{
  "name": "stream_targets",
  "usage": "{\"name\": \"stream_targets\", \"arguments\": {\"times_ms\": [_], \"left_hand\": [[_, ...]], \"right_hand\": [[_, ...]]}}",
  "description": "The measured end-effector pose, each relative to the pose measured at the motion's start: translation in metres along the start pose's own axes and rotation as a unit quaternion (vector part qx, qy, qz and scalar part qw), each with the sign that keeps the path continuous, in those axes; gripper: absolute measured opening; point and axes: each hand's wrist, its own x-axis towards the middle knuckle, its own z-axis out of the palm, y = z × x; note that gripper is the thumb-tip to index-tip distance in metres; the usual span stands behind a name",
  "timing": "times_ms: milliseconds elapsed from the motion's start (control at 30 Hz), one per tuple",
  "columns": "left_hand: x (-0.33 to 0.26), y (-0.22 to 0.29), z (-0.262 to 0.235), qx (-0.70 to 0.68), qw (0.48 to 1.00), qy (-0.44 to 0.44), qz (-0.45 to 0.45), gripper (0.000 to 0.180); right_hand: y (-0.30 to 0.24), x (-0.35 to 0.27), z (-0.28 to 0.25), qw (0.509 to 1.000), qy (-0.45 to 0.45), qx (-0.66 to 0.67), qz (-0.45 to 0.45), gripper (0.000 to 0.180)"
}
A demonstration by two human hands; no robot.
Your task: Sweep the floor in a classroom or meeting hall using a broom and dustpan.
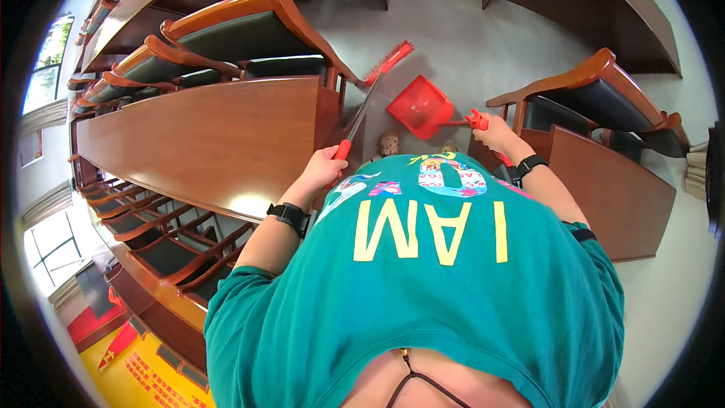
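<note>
My left hand point(323, 168) is closed round the red grip of a broom with a thin grey handle. The broom's red bristle head point(389, 64) points away from me, ahead and to the right of that hand, near a chair leg. In my right hand point(498, 137) is the handle of a red dustpan point(420, 108), its fingers wrapped round it. The pan lies ahead of my feet, its wide mouth toward the far left. Broom head and dustpan are apart, with grey floor point(438, 38) showing beyond them. Part of my shoe point(389, 143) shows below the pan.
A long brown wooden desk point(204, 140) runs along my left, with dark-seated wooden chairs point(242, 38) beyond it. On the right stand another chair point(585, 102) and a desk panel point(612, 196). More desks point(589, 7) stand at the far side.
</note>
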Motion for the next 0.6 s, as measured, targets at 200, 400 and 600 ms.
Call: {"name": "stream_targets", "arguments": {"times_ms": [200,400,600], "left_hand": [[0.027,0.015,0.020,-0.111,0.991,-0.008,-0.076,0.013],[0.020,0.037,0.006,-0.159,0.982,-0.034,-0.101,0.031],[0.053,0.063,-0.001,0.007,0.999,-0.006,-0.049,0.038]], "right_hand": [[0.005,0.008,-0.001,0.998,0.019,-0.001,-0.058,0.031],[0.017,0.001,-0.011,0.997,0.024,0.013,-0.079,0.033],[0.016,-0.024,-0.014,0.996,0.048,0.073,0.020,0.028]]}}
